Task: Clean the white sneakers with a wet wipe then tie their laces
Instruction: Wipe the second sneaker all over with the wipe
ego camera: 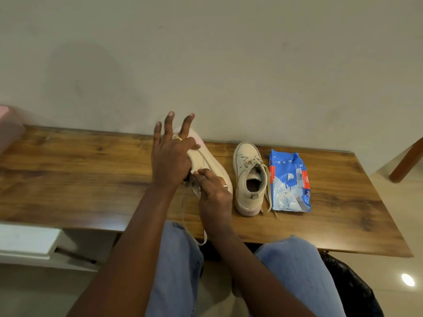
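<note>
One white sneaker (218, 167) lies tipped on its side at the middle of the wooden table (91, 175), with its pale sole facing right. My left hand (169, 156) presses on its upper; the fingers are splayed straight past the toe and the thumb lies across the shoe. I cannot tell whether a wipe is under the palm. My right hand (215, 193) pinches the shoe at its collar and tongue with curled fingers. Its loose laces (194, 234) hang over the table's front edge. The second sneaker (248, 179) stands upright to the right, its laces untied.
A blue pack of wet wipes (288, 181) lies right of the upright sneaker. A wall runs along the table's far edge. A pink object (9, 126) is at the far left, a white shelf (25, 239) lower left, a wooden leg (407, 161) at right.
</note>
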